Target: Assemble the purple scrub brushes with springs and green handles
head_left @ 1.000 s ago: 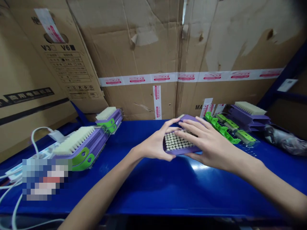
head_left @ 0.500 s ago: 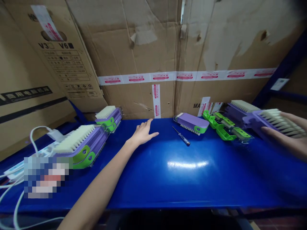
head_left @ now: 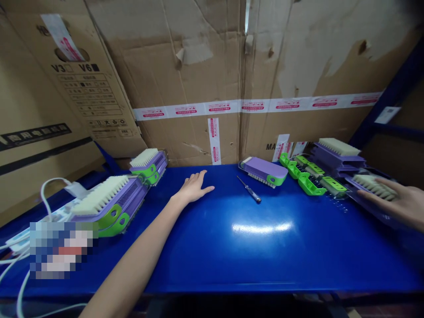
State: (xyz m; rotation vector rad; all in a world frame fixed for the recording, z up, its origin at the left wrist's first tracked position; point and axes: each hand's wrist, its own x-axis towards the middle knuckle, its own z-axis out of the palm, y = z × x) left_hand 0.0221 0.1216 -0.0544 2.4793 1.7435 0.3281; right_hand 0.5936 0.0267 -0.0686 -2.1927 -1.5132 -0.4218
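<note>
My left hand [head_left: 193, 189] rests on the blue tabletop with its fingers stretched out and thumb apart, holding nothing. At the right, my right hand [head_left: 406, 203] is wrapped over a purple brush [head_left: 374, 186] with pale bristles facing up. Behind it another purple brush piece [head_left: 338, 152] lies bristles up. Closer to the middle are a purple brush with a green end [head_left: 265, 170], bristles down, and a screwdriver [head_left: 250, 190] with a clear handle. Bright green plastic parts [head_left: 308, 183] lie in a row left of my right hand.
More purple and green brushes [head_left: 106, 201] are stacked at the left, with a smaller pair [head_left: 149, 164] behind them. A white power strip [head_left: 49, 221] with cables lies at the far left. Cardboard sheets [head_left: 192, 66] stand along the back. A blue post [head_left: 391, 84] rises at the right.
My right hand has lowered the brush toward the tabletop at the right, in front of the other brush piece. My left hand stays on the table; the view has shifted slightly.
</note>
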